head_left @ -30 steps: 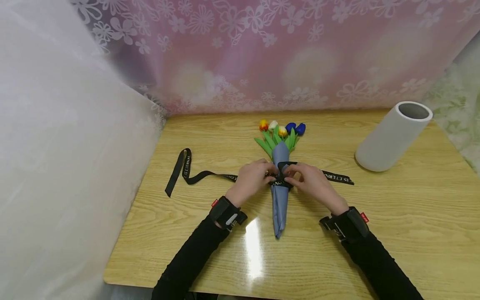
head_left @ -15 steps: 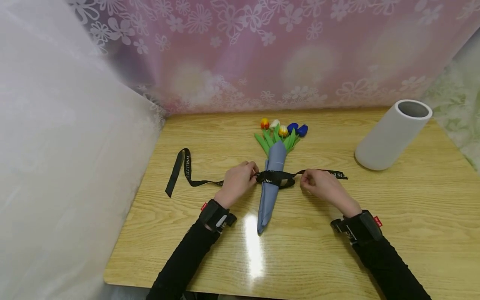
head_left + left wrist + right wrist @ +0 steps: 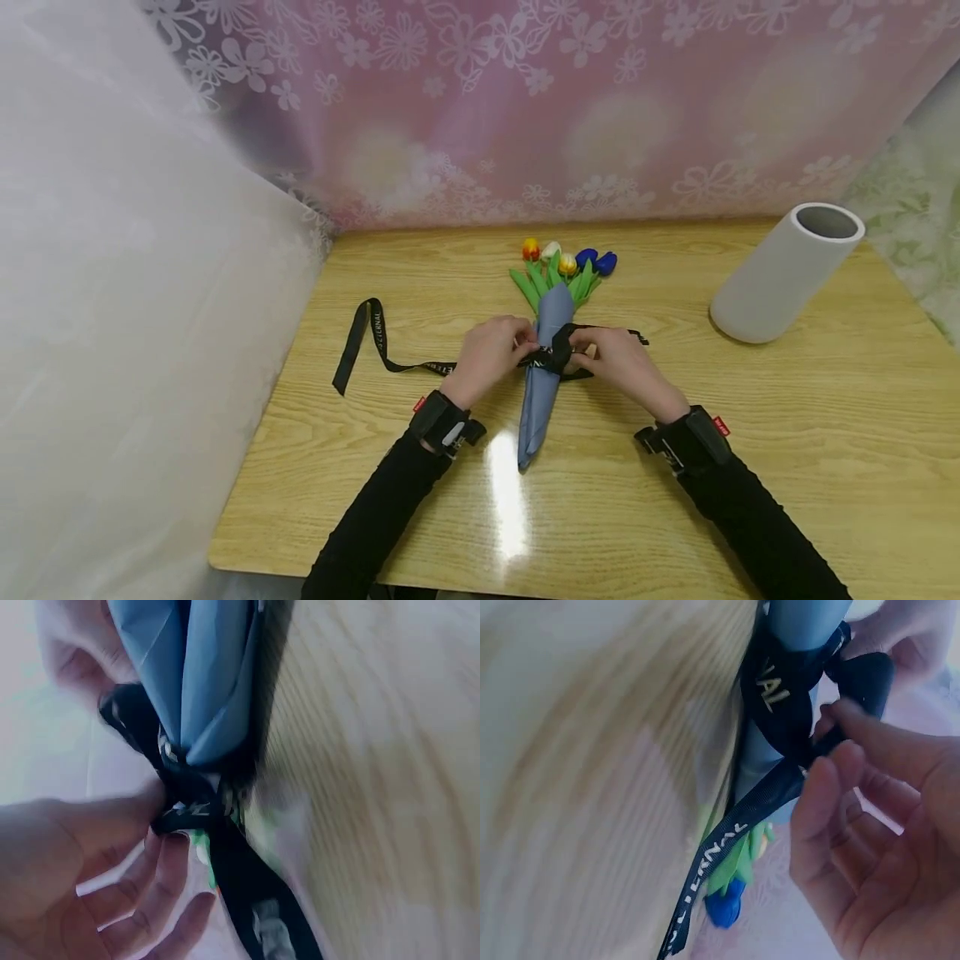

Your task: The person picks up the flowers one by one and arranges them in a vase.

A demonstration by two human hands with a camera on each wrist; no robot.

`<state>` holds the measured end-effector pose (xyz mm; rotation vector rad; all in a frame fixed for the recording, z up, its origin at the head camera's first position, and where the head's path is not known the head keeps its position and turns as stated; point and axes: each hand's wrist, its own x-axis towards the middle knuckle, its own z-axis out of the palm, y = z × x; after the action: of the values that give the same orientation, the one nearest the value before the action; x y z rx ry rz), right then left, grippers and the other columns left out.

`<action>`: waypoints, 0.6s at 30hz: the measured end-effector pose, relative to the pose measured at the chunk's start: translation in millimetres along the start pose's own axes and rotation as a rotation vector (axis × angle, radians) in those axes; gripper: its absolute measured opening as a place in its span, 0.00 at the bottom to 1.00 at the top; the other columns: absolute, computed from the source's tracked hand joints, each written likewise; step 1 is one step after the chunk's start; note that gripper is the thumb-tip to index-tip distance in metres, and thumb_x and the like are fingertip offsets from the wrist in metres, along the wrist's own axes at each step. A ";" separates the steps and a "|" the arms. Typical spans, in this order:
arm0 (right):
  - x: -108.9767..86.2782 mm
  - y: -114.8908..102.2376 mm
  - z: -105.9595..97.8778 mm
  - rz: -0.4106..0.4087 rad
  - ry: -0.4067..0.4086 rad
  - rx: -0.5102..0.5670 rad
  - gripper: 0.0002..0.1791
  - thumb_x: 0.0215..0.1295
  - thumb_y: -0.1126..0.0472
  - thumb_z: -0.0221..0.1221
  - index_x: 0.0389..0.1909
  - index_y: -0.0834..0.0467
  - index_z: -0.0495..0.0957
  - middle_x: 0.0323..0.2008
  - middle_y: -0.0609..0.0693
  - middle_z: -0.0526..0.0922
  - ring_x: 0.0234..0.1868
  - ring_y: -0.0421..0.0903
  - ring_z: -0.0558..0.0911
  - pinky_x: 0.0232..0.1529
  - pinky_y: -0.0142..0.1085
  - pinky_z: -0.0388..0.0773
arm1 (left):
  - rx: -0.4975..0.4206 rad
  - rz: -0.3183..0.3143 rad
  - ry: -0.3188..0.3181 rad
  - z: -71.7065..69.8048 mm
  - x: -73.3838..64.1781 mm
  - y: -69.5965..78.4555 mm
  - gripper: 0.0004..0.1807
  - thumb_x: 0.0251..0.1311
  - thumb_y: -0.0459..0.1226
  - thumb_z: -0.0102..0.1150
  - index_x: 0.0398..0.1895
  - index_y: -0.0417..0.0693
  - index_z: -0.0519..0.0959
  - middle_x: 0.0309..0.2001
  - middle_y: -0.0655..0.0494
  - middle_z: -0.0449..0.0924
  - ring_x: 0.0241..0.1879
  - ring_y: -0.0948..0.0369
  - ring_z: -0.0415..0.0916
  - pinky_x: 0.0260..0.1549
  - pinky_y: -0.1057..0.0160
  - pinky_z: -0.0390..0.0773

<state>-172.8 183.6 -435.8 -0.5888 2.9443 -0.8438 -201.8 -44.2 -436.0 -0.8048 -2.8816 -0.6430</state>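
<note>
A bouquet of tulips (image 3: 567, 264), red-orange, white, yellow and blue, lies on the table with its stems rolled in blue-grey wrapping paper (image 3: 537, 408). Round the middle of the wrap runs a black ribbon (image 3: 378, 333) with pale lettering, looped and crossed at the front. My left hand (image 3: 491, 354) pinches the ribbon at the wrap's left side; thumb and fingertip meet on it in the left wrist view. At the right side, my right hand (image 3: 618, 358) pinches a loop of ribbon (image 3: 866, 679) between thumb and finger. Its fingers partly hide the crossing.
The wooden table (image 3: 825, 467) carries a white cylindrical vase (image 3: 780, 279) at the back right. A long ribbon tail trails left across the wood; a short one sticks out beyond my right hand. A pink floral curtain (image 3: 487, 125) hangs behind the table.
My right hand went out to the right with the ribbon, then came back to the wrap. The right tail now shows shorter. The bouquet's lower end has swung left.
</note>
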 end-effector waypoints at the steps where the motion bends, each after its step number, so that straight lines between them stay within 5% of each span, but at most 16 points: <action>1: -2.5 2.8 -0.4 0.013 0.012 -0.007 0.07 0.66 0.62 0.67 0.42 0.59 0.85 0.34 0.53 0.87 0.22 0.40 0.78 0.23 0.34 0.72 | 0.013 -0.023 0.018 -0.3 -2.2 -3.5 0.05 0.68 0.43 0.66 0.35 0.54 0.86 0.32 0.61 0.84 0.27 0.66 0.77 0.21 0.70 0.72; 5: -16.6 17.9 -5.9 0.109 0.010 0.002 0.06 0.68 0.63 0.65 0.42 0.60 0.83 0.37 0.56 0.86 0.22 0.40 0.79 0.23 0.35 0.70 | 0.087 -0.170 0.036 -4.2 -15.0 -21.2 0.06 0.68 0.39 0.64 0.31 0.52 0.81 0.26 0.59 0.79 0.20 0.64 0.72 0.16 0.69 0.65; 9: -23.2 27.0 -9.3 0.161 -0.049 0.039 0.16 0.68 0.65 0.63 0.54 0.66 0.79 0.45 0.64 0.84 0.20 0.40 0.77 0.23 0.35 0.70 | 0.113 -0.251 -0.032 -9.3 -21.2 -29.8 0.07 0.64 0.39 0.67 0.37 0.48 0.78 0.30 0.55 0.78 0.23 0.59 0.74 0.18 0.64 0.68; 14: -12.0 17.4 -8.6 0.117 -0.060 0.025 0.28 0.70 0.56 0.64 0.65 0.66 0.73 0.56 0.69 0.79 0.23 0.46 0.80 0.31 0.44 0.78 | 0.093 -0.152 -0.095 -10.0 -9.8 -16.6 0.19 0.63 0.43 0.71 0.54 0.47 0.81 0.44 0.51 0.83 0.40 0.54 0.82 0.35 0.58 0.83; 18: 0.8 6.0 -7.6 0.120 -0.051 0.016 0.30 0.73 0.54 0.62 0.71 0.62 0.69 0.63 0.67 0.76 0.22 0.49 0.82 0.41 0.51 0.81 | 0.061 -0.086 -0.128 -8.1 -1.3 -4.5 0.12 0.62 0.44 0.71 0.46 0.52 0.86 0.37 0.57 0.86 0.36 0.58 0.83 0.32 0.61 0.82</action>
<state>-176.6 191.9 -432.4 -0.4218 2.8899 -0.8267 -203.3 -51.7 -430.6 -0.7433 -3.0497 -0.5271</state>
